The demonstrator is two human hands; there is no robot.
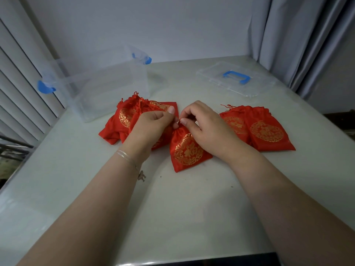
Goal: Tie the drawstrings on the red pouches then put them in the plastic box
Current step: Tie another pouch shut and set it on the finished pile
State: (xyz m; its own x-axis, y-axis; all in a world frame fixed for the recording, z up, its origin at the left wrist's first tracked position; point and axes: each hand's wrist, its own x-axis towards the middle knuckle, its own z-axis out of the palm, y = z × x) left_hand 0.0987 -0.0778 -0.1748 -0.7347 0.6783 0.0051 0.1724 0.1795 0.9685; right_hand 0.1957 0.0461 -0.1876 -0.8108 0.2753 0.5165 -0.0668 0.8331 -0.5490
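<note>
A red pouch with a gold round emblem (187, 152) lies in the middle of the table, its neck gathered. My left hand (151, 125) and my right hand (201, 123) meet at that neck, each pinching its drawstring between thumb and fingers. A heap of several red pouches (123, 120) lies behind my left hand, partly hidden by it. Two more red pouches (265, 129) lie flat to the right. The clear plastic box (99, 87) with blue latches stands open at the back left, with nothing visible inside.
The box's clear lid (236, 79) with a blue handle lies at the back right. The pale table (182, 208) meets a wall at the back, slatted blinds on the left and a grey curtain (299, 39) on the right. Its front edge runs near my forearms.
</note>
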